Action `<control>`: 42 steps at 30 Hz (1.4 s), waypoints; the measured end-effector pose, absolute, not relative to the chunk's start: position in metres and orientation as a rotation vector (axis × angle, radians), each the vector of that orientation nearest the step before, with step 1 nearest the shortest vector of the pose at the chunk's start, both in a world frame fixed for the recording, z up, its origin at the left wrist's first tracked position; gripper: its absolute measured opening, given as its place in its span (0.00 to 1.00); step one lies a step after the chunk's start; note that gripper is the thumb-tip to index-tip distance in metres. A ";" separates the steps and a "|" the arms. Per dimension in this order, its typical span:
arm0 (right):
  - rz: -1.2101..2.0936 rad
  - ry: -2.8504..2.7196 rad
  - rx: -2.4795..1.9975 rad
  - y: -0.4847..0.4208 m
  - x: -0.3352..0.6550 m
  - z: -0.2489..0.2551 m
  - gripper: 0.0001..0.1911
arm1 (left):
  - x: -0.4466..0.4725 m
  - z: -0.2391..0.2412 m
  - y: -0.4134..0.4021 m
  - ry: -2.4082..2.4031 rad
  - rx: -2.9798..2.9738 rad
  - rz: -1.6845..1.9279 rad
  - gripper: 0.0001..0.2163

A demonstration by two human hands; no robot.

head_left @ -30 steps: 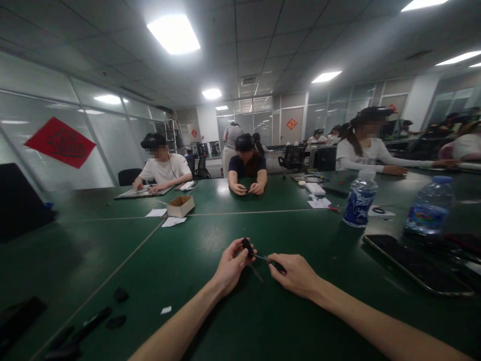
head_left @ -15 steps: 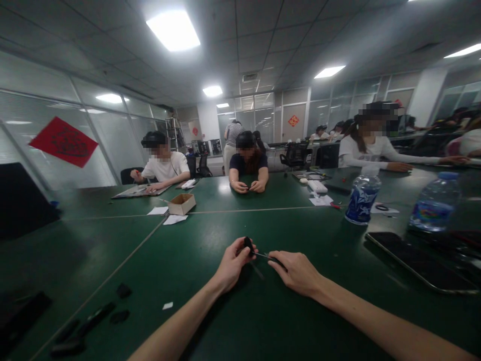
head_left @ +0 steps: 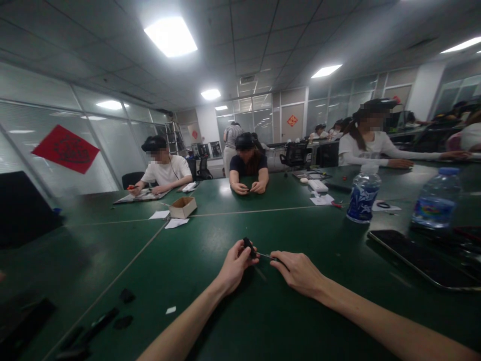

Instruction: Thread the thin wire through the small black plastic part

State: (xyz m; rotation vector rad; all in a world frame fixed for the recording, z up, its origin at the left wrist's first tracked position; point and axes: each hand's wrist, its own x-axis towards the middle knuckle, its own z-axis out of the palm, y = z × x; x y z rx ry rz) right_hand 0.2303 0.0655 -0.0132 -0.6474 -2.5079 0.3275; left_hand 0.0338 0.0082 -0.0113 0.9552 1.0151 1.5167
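Near the middle of the green table (head_left: pixel 300 311), my left hand (head_left: pixel 236 263) is closed around a small black part (head_left: pixel 248 245), whose exact kind I cannot make out. My right hand (head_left: pixel 298 271) grips a screwdriver (head_left: pixel 266 256) by its dark handle, mostly hidden under the fingers. The thin metal shaft points left and its tip meets the black part at my left fingers. Both hands are held just over the table.
Several black pieces (head_left: pixel 126 322) and a white scrap (head_left: pixel 171 310) lie to the left. A cardboard box (head_left: pixel 183 207) stands farther back. On the right are a phone (head_left: pixel 424 258) and two water bottles (head_left: pixel 363 195). Co-workers (head_left: pixel 248 165) sit across the table.
The view has shifted slightly. Both hands keep their grips, with the screwdriver tip still at the black part; the part looks slightly turned. The left co-worker's hand has moved a little.
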 end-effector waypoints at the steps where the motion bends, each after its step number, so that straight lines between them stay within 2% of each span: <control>1: 0.335 -2.492 -0.639 0.066 0.230 -0.012 0.15 | 0.034 -0.011 0.008 1.017 0.960 1.512 0.14; 7: 0.509 -2.195 -0.847 0.072 0.230 -0.004 0.17 | 0.040 -0.010 0.003 0.963 1.099 1.311 0.12; 11: 0.457 -2.346 -0.746 0.069 0.230 -0.001 0.16 | 0.038 -0.010 0.004 0.928 0.946 1.392 0.09; 17: 0.362 -2.525 -0.675 0.061 0.229 0.001 0.15 | 0.038 -0.008 0.006 0.947 0.834 1.431 0.08; 42: 0.376 -2.518 -0.718 0.061 0.229 0.002 0.16 | 0.038 -0.002 0.004 0.926 0.719 1.490 0.07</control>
